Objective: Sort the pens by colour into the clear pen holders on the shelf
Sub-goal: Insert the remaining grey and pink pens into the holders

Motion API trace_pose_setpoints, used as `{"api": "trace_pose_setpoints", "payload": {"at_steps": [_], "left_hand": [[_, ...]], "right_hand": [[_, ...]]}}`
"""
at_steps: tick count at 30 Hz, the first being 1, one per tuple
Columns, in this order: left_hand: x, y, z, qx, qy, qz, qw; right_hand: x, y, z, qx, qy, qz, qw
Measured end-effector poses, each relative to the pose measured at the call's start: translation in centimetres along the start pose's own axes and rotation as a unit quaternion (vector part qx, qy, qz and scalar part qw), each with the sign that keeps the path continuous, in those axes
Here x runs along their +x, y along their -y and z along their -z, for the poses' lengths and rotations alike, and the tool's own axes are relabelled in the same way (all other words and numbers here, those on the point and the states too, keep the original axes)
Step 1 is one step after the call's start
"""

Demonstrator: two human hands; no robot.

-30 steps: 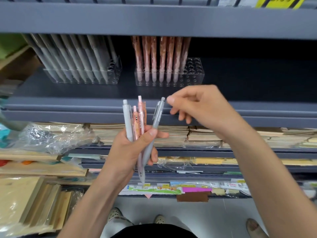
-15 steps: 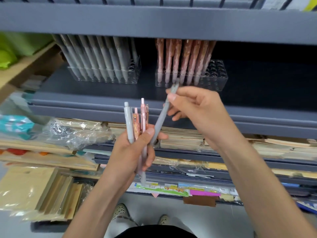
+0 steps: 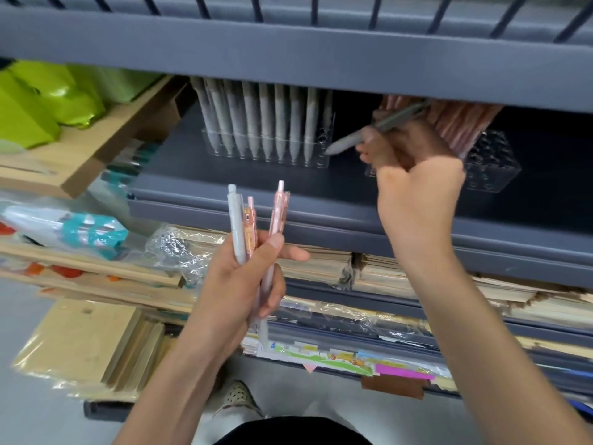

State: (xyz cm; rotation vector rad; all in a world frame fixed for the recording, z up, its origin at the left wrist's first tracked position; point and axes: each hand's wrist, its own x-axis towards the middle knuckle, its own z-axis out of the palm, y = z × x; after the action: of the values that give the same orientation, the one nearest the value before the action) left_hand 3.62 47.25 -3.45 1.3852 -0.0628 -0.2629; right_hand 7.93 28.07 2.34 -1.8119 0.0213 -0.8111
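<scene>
The right hand [image 3: 414, 184] pinched a grey pen [image 3: 346, 142] inside the shelf [image 3: 321, 203]. The pen lay tilted, its tip just beside the right end of the left holder [image 3: 224, 152], which stood full of grey pens [image 3: 266, 123]. Whether the tip touched that holder was hard to tell through the blur. The right holder [image 3: 491, 162], partly behind the hand, carried pink pens [image 3: 462, 123]. Lower, in front of the shelf, the left hand [image 3: 237, 284] clasped a bundle [image 3: 239, 226] upright: one grey, the others pink.

Grey metal shelving [image 3: 288, 53], stacked paper packs [image 3: 401, 277] below, green bags [image 3: 38, 101] on wooden shelf [image 3: 90, 146], pale floor [image 3: 32, 412]
</scene>
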Motion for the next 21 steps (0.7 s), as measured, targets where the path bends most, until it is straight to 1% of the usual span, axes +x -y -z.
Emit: {"api": "trace_pose_setpoints", "payload": {"at_steps": [3,5,7,10,12,14,16,17,21], "left_hand": [[0.5,-0.3,1.3,-0.028,0.003,-0.004,1.000],[0.8,-0.4,2.0,-0.051,0.004,-0.006,0.999],[0.9,-0.5,2.7,-0.054,0.002,-0.005,0.999],[1.1,-0.5,3.5,-0.045,0.004,-0.007,0.999],[1.2,-0.6,3.7,-0.042,0.007,-0.008,0.999],[1.3,-0.7,3.9,-0.042,0.012,-0.004,0.999],[1.3,-0.8,4.0,-0.043,0.017,-0.001,0.999],[1.4,-0.8,4.0,-0.044,0.017,0.001,0.999],[1.4,-0.8,4.1,-0.059,0.022,0.009,0.998]], "right_hand": [[0.6,-0.1,-1.4,-0.037,-0.047,0.044,0.997],[1.0,-0.3,-2.2,-0.064,-0.054,0.068,0.994],[1.5,-0.4,-2.8,-0.124,-0.061,0.089,0.986],[2.5,-0.2,-3.6,-0.246,-0.033,0.084,0.965],[3.5,0.2,-4.1,-0.341,-0.004,0.078,0.937],[4.5,0.2,-4.4,-0.409,0.018,0.057,0.911],[5.3,-0.2,-4.7,-0.445,0.028,0.037,0.894],[5.6,-0.4,-4.9,-0.450,0.034,0.027,0.892],[6.5,-1.6,-5.4,-0.488,0.059,0.019,0.871]]}}
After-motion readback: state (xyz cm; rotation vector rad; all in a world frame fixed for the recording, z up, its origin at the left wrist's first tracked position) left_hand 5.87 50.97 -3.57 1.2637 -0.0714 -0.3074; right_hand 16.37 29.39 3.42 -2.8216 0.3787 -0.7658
